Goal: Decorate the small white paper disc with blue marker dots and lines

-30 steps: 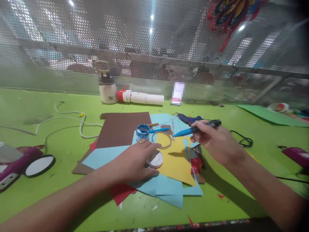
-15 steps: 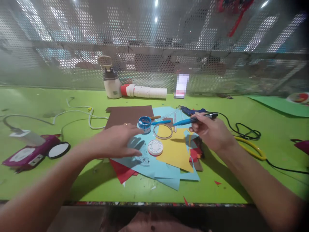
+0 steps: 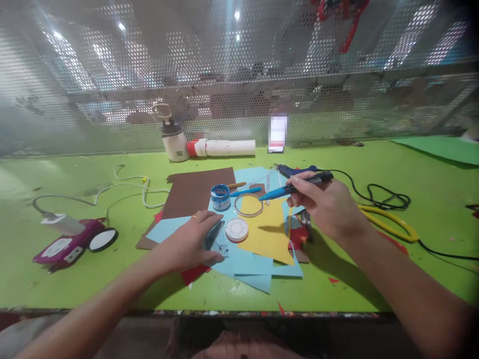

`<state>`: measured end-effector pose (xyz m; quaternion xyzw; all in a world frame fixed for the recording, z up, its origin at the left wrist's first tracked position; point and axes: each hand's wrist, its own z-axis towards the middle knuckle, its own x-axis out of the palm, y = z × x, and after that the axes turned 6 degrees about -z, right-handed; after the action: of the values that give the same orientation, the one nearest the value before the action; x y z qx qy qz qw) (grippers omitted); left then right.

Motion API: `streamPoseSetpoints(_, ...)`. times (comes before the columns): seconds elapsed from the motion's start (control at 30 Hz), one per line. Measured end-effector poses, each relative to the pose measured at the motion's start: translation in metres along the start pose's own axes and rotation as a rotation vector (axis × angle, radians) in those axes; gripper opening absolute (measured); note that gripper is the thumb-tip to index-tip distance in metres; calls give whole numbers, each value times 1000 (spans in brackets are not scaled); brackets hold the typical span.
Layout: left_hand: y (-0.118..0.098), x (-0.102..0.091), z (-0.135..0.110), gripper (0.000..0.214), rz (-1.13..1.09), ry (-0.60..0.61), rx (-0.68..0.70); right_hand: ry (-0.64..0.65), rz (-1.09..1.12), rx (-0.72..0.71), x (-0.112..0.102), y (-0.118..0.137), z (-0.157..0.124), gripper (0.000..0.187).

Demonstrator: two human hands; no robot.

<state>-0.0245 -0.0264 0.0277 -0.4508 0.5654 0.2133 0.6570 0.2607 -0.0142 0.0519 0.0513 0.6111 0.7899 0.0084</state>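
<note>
My right hand [image 3: 314,197] grips a blue-and-black pen [image 3: 275,193], its blue end pointing left above a thin hoop [image 3: 249,205]. With fingers and thumb apart, my left hand [image 3: 194,239] rests by a clear plastic protractor [image 3: 221,247], partly covering it; whether it touches it I cannot tell. Right of that hand lies a round white dotted disc [image 3: 237,230]. A jar of blue paint [image 3: 220,198] stands above it, beside a blue stick [image 3: 245,191]. Beneath are yellow paper [image 3: 271,239], light blue paper [image 3: 254,286] and brown paper [image 3: 198,187].
A blue glue gun [image 3: 297,170] lies at the back right, its black cord looping past a yellow ring [image 3: 396,227]. At left are a purple device [image 3: 71,244] and a white cable [image 3: 112,187]. A spray bottle [image 3: 175,144], a white tube [image 3: 228,148] and a phone [image 3: 277,134] line the back.
My left hand has lowered towards the protractor and the papers. The pen in my right hand has come slightly left, closer to the hoop. The view has shifted a little.
</note>
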Motion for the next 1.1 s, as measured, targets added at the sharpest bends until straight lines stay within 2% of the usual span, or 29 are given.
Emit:
streamPoseSetpoints(0.2, -8, -1, -12, 74, 44, 9, -35, 23, -60, -19, 0, -6, 0, 17)
streamPoseSetpoints(0.33, -17, -5, -7, 90, 121, 69, 26, 42, -75, -13, 1, -10, -1, 15)
streamPoseSetpoints(0.5, -18, -6, -1, 85, 155, 101, 4, 48, -82, -8, 2, -11, 0, 17)
streamPoseSetpoints(0.63, -16, -7, -4, 81, 117, 91, -15, 46, -87, 14, 2, -11, 0, 20)
streamPoseSetpoints(0.83, -17, -11, 8, 95, 50, 124, -32, 67, -97, 8, 1, -16, -1, 16)
streamPoseSetpoints(0.97, -17, -14, 19, 96, 25, 143, -42, 57, -105, 28, 2, -15, -2, 16)
streamPoseSetpoints(1.1, -16, -15, 20, 97, 13, 158, -47, 50, -101, 35, 2, -12, -4, 17)
